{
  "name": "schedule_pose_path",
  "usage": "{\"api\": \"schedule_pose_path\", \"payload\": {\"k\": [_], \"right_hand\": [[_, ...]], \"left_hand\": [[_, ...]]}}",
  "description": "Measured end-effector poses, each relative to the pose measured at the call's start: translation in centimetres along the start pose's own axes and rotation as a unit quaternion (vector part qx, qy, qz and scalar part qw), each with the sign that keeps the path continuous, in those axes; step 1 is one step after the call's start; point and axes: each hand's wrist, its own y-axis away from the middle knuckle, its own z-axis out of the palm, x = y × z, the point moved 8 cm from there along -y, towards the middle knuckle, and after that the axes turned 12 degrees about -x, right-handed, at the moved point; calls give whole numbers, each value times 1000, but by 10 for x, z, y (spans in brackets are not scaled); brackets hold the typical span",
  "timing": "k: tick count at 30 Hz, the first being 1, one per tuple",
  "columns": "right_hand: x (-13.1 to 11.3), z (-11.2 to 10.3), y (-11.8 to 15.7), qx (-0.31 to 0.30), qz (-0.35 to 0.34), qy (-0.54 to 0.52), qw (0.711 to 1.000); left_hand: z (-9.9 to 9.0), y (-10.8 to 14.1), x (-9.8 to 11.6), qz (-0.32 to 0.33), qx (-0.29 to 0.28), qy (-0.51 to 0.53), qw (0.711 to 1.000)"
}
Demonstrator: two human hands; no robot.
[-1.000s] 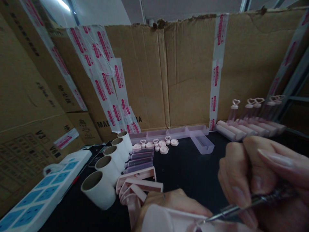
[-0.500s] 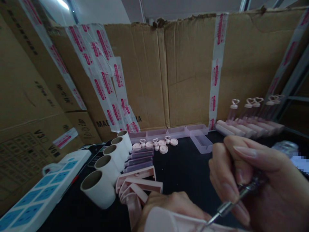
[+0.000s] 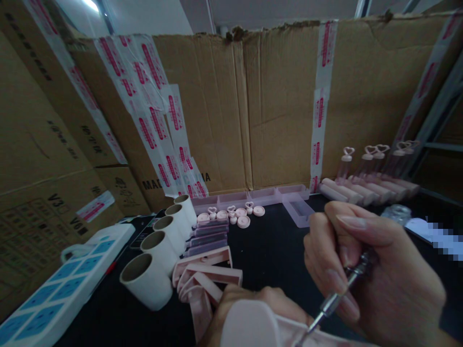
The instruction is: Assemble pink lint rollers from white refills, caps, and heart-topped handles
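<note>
Two hands: at work low in the view, close together over one pink plastic part [image 3: 249, 327] at the near edge of the worktop [image 3: 275, 250].
Right hand [image 3: 365, 270]: fingers closed round a slim metal screwdriver [image 3: 336, 299], held like a pen so its tip slanted down onto the part.
Left hand [image 3: 253, 301]: wrapped about the part from behind, seemingly to brace it against the tool's push.
Paper cores: five white tubes [image 3: 148, 284] lay side by side in a row at left, mouths open to the worker.
Pink housings [image 3: 206, 274]: stacked on edge just beside the tubes, near the left hand.
Caps: small round and heart-topped pieces [image 3: 235, 216] clustered by clear trays [image 3: 300, 212] at the back.
Finished rollers [image 3: 365, 190]: lined up far right, well apart from the loose parts.
Surround: taped cardboard boxes [image 3: 224, 115] walled the station; a power strip [image 3: 65, 284] sat at left.
</note>
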Motion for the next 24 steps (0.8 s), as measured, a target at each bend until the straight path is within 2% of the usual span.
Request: {"api": "schedule_pose_path", "payload": {"k": [7, 11, 14, 16, 21, 24], "right_hand": [[-3, 2, -1, 18, -20, -1, 1000], [-1, 1, -3, 10, -13, 11, 1000], [-1, -4, -6, 32, 9, 108, 994], [-8, -5, -9, 53, 21, 196, 979], [-38, -8, -9, 47, 20, 327, 944], [-53, -20, 4, 44, 19, 380, 924]], "left_hand": [[1, -4, -1, 0, -2, 8, 1000], [-2, 10, 2, 16, -10, 2, 1000], [-7, 28, 4, 41, -17, -7, 999], [-12, 38, 4, 61, -12, -14, 998], [-23, 45, 0, 107, 39, -22, 993], [-39, 45, 4, 146, 115, -12, 982]]}}
